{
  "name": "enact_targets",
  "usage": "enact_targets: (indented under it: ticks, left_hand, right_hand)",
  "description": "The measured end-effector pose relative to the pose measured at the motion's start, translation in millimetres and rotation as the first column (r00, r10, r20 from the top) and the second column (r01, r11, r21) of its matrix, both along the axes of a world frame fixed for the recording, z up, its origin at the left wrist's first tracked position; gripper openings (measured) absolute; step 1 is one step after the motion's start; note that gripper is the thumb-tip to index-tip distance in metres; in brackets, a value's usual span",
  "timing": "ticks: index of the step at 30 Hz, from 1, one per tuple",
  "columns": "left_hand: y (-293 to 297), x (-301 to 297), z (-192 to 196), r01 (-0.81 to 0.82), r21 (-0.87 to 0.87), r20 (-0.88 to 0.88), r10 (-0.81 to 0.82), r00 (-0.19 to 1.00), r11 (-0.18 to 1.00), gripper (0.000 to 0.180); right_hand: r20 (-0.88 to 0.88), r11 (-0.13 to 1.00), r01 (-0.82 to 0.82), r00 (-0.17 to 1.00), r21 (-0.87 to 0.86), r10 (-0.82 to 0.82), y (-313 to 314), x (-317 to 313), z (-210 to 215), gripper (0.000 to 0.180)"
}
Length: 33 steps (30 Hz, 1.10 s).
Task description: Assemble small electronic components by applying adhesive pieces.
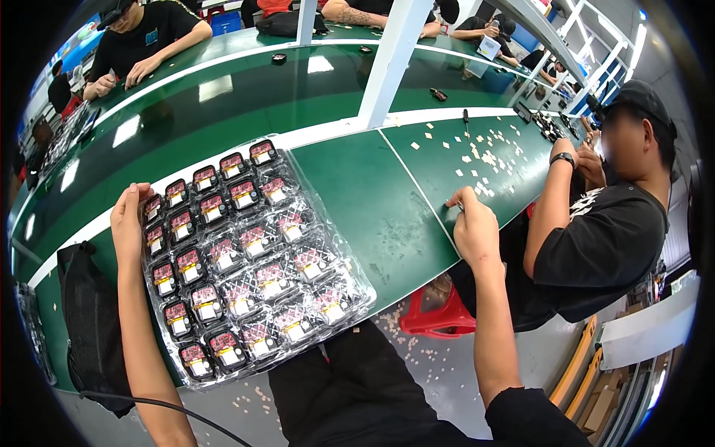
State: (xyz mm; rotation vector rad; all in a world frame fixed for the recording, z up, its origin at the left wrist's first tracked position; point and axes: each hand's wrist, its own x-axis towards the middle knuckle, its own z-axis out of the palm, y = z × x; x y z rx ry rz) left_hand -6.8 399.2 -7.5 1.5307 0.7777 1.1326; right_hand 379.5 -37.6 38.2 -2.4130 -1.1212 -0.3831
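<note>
A clear plastic tray point(364, 296) lies slantwise on the green worktop in front of me, its near edge by my lap. Rows of small black cases point(212, 208) with red, white and yellow faces fill its pockets. Shiny, crinkled reflections cover the cases toward the tray's right side. My left hand point(130, 216) is at the far left corner, fingers curled over the tray's edge beside a corner case. Off to the right of the tray, my right hand point(477, 227) is raised over the worktop, thumb and fingers pinched together. What they hold, if anything, is too small to make out.
Small pale squares point(488, 156) are scattered on the right worktop near a screwdriver point(466, 119). A co-worker point(603, 231) sits at right by a red stool point(439, 313). A black bag point(93, 320) is at left. A white post point(391, 67) rises beyond the tray.
</note>
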Motion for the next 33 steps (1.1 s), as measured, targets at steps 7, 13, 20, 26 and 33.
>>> enact_targets:
  ticks: [7,13,20,26,33]
  left_hand:
    - [-4,4,3,-0.001,0.003,-0.015,0.001,1.000,1.000,0.038]
    - [-1,-3,2,-0.009,0.007,-0.014,0.009,1.000,1.000,0.038]
    - [1,2,-1,0.005,0.008,-0.019,-0.005,1.000,1.000,0.038]
    - [-7,4,5,-0.009,-0.001,-0.021,0.009,1.000,1.000,0.038]
    - [-7,4,6,-0.002,0.014,-0.014,0.002,1.000,1.000,0.038]
  right_hand:
    - [-0.021,0.983,0.058,0.998,0.175,-0.056,9,7,-2,0.027]
    - [-0.158,0.962,-0.208,0.959,0.176,0.236,30,12,-1,0.029]
    - [-0.066,0.987,-0.161,0.985,-0.006,0.161,70,56,7,0.038]
    - [0.006,1.000,0.020,1.000,-0.011,-0.020,90,90,14,0.021]
    - [0.118,0.997,-0.043,0.992,0.061,0.035,95,136,-1,0.017]
